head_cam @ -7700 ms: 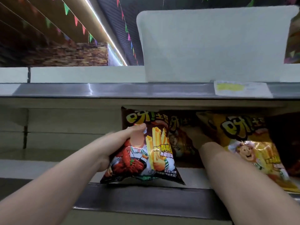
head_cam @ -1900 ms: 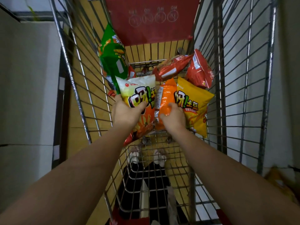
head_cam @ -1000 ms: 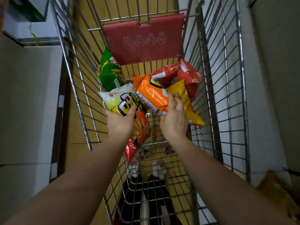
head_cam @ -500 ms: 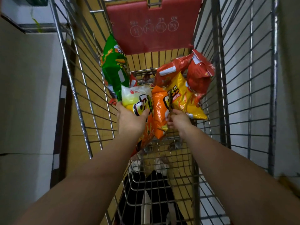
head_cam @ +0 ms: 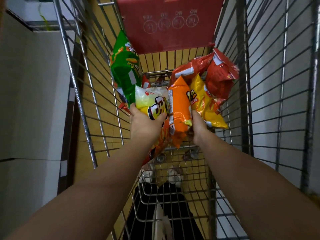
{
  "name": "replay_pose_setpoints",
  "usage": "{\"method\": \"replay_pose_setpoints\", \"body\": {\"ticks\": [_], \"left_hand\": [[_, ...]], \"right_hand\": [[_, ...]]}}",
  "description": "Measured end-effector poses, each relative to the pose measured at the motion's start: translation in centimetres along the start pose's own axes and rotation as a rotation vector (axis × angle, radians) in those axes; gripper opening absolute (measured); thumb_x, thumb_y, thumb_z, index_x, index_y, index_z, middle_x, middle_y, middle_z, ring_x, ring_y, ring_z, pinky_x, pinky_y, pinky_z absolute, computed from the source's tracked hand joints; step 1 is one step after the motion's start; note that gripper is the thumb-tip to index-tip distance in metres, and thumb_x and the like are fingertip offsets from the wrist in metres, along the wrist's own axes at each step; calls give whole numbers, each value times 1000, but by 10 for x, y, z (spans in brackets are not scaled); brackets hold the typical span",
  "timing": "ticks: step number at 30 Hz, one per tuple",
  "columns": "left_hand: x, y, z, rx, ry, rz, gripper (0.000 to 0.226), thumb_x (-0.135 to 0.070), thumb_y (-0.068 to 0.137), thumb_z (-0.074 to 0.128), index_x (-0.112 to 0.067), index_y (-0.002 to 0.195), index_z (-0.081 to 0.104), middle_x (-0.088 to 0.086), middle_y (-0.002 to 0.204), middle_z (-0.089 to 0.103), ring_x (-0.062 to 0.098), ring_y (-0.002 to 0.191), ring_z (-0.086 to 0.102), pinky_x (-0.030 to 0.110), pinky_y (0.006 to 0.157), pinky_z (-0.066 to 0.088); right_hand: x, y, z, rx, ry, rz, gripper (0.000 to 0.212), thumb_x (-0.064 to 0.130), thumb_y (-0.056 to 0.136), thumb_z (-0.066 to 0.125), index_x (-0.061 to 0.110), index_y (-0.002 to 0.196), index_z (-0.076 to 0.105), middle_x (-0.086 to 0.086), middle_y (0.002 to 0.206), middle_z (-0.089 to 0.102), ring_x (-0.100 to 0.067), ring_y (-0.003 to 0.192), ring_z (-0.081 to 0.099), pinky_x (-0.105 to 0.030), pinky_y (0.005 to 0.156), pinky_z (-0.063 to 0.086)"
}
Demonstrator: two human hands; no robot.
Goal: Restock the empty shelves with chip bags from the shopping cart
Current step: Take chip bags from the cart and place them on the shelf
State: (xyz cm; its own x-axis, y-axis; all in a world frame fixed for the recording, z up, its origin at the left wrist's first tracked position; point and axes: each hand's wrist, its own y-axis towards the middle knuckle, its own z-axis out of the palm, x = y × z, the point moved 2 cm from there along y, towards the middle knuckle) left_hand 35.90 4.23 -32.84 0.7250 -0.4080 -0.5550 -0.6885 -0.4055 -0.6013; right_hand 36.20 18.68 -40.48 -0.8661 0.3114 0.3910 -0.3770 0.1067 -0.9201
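Note:
Both my arms reach down into the wire shopping cart (head_cam: 83, 101). My left hand (head_cam: 144, 124) grips a pale yellow-and-white chip bag (head_cam: 149, 99) with black lettering, thumb across its front. My right hand (head_cam: 197, 126) holds an orange chip bag (head_cam: 179, 104) from its right side, fingers hidden behind it. The two bags touch side by side. A yellow bag (head_cam: 207, 103) lies just right of the orange one. A green bag (head_cam: 125, 68) leans on the cart's left wall. Red-orange bags (head_cam: 220, 73) are piled at the far right.
A red plastic child-seat flap (head_cam: 169, 23) closes the cart's far end. The wire sides rise close on both sides of my arms. White shelving panels (head_cam: 29, 84) stand left of the cart, a grey wall to the right. The floor shows yellow through the mesh.
Since the shelf, I have turned to the cart. Over the last second my right hand shifted its hold on the orange bag, turning it upright beside the pale bag in my left hand.

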Motion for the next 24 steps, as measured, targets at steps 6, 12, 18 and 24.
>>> {"method": "replay_pose_setpoints", "body": {"ticks": [6,12,18,24], "left_hand": [[-10,-17,-15,8,-13,31,89,-35,81,71,-17,147,14,10,137,46,31,125,48,45,98,43],[-33,-34,-41,9,-43,77,87,-38,77,73,-16,143,21,11,134,48,34,122,49,53,99,44],[-68,-53,-72,-1,-98,194,85,-36,80,72,-14,143,20,7,134,50,30,119,52,47,98,46],[-93,-78,-105,-19,-136,258,87,-39,77,75,-14,142,23,10,133,50,33,117,54,50,97,47]], "right_hand": [[-3,-22,-14,241,47,56,49,63,84,50,18,98,65,-8,81,74,-26,91,66,-43,81,54],[16,-59,-14,321,23,84,70,70,78,48,13,117,63,-17,112,67,-30,101,63,-45,88,46],[59,-103,-23,338,-29,-88,44,57,86,51,17,95,67,-11,84,74,-24,78,69,-39,76,52],[89,-151,-24,294,-98,-231,63,53,67,70,17,117,62,-12,106,71,-28,97,68,-41,84,54]]}}
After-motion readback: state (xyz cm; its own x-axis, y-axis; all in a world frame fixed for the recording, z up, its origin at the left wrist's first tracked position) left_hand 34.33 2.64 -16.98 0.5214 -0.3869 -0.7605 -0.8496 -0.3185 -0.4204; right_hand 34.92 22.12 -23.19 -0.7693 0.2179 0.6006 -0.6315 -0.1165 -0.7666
